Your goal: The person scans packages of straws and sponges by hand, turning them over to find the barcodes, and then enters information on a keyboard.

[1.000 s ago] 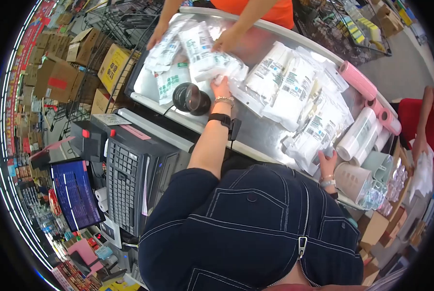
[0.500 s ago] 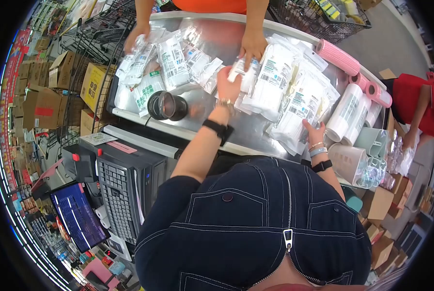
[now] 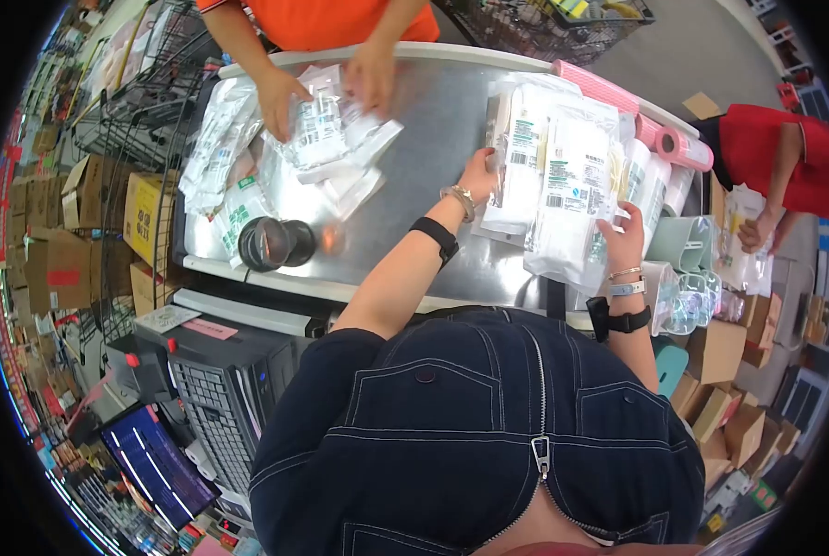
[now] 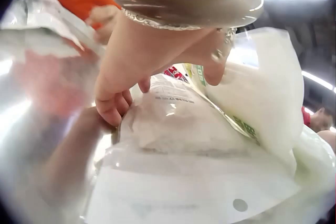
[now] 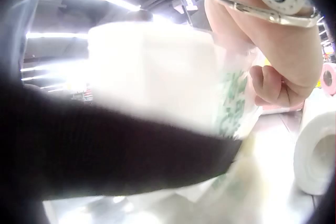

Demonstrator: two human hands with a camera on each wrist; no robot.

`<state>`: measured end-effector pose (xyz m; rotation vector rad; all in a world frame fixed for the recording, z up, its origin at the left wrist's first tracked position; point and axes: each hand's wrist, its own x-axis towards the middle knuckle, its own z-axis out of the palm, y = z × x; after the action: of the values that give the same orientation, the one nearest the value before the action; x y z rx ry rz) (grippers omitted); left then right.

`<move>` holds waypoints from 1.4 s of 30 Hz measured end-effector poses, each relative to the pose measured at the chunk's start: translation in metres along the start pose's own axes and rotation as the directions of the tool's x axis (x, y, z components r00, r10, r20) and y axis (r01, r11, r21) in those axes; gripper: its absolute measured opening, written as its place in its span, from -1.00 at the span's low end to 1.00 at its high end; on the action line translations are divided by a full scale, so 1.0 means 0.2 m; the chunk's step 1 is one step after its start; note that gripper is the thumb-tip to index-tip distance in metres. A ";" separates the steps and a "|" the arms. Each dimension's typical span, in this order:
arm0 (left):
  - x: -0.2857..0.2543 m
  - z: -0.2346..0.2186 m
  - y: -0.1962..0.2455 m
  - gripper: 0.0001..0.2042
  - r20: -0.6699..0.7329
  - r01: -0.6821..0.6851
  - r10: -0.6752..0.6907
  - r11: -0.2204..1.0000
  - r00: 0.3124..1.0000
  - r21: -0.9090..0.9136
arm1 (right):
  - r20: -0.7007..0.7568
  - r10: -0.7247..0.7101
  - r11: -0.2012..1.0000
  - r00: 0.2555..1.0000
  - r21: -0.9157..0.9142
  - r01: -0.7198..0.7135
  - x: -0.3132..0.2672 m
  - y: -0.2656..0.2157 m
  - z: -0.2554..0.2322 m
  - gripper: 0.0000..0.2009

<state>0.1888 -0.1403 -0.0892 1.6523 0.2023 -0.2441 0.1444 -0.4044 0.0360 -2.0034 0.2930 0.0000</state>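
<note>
My left hand (image 3: 477, 176) is at the left side of a clear-wrapped white pack (image 3: 518, 190) with green and black print. In the left wrist view its fingers (image 4: 113, 109) bend over one edge of that pack, with the thumb on the other side. My right hand (image 3: 625, 232) grips the right edge of a larger white pack (image 3: 570, 218) beside it, fingers curled. That pack stands tilted up in the right wrist view, where a dark band covers its lower part. More white packs lie beneath these two.
Across the metal counter (image 3: 424, 139), a person in orange handles several smaller white packs (image 3: 320, 125). A black round scanner (image 3: 276, 243) stands at the near left. Pink rolls (image 3: 683, 146), white rolls and plastic bins line the right end. A keyboard (image 3: 206, 408) is at left.
My left hand has moved right, from a small pack to the side of the larger packs. My right hand has brought its pack upright. The other person's hands have shifted left with the small packs.
</note>
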 end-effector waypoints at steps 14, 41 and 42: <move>-0.05 0.40 0.40 -0.03 0.034 0.025 -0.048 0.876 0.998 0.482 | -0.253 -0.230 0.723 0.940 -0.691 -0.010 0.14 -0.02 -0.57 -0.46; -0.66 -0.45 0.17 -0.72 -0.451 -0.077 0.173 0.972 0.875 0.223 | 0.636 -0.222 0.390 0.739 -0.637 0.665 -0.25 -0.26 0.43 -0.45; -0.71 -0.51 0.14 -0.74 -0.533 -0.059 0.191 0.965 0.824 0.254 | 0.666 -0.285 0.447 0.690 -0.544 0.710 -0.27 -0.29 0.48 -0.47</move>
<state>0.0634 -0.0397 -0.0135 1.9269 0.5181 0.3404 0.1168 -0.2840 0.0521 -2.7950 -0.8507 0.2921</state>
